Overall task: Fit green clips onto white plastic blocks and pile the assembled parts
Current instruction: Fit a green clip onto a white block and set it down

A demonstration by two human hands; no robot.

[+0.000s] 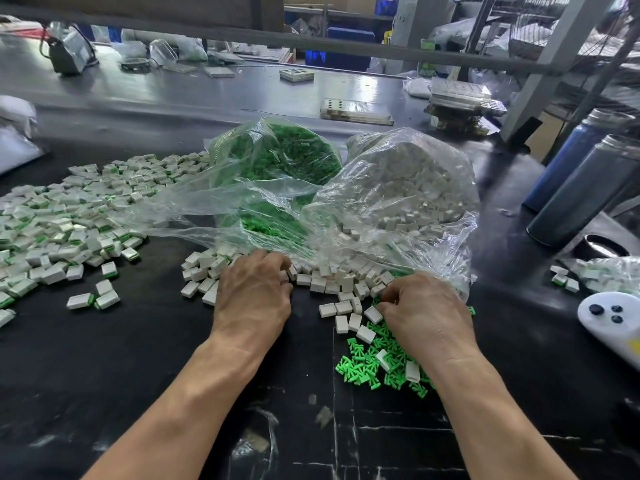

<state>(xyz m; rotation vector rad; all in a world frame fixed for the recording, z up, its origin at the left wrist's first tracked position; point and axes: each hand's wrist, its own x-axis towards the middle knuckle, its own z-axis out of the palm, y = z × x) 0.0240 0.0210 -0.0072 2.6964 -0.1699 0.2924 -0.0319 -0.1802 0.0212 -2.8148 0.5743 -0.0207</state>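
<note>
Loose white plastic blocks [329, 284] lie spilled at the mouth of a clear bag of white blocks [408, 195]. My left hand [252, 292] rests palm down among them with fingers curled; what it holds is hidden. My right hand [422, 313] sits over a scatter of green clips [367, 362], its fingertips pinching at a white block [373, 314]. A clear bag of green clips [277, 157] stands behind. The pile of assembled parts [69, 216], white with green edges, spreads across the left of the black table [138, 375].
Two dark bottles [581, 188] stand at the right, with a white controller [609, 320] and a small bag of parts [602, 275] near them. Trays and a metal frame [540, 71] sit at the back. A white bag [15, 133] lies at far left.
</note>
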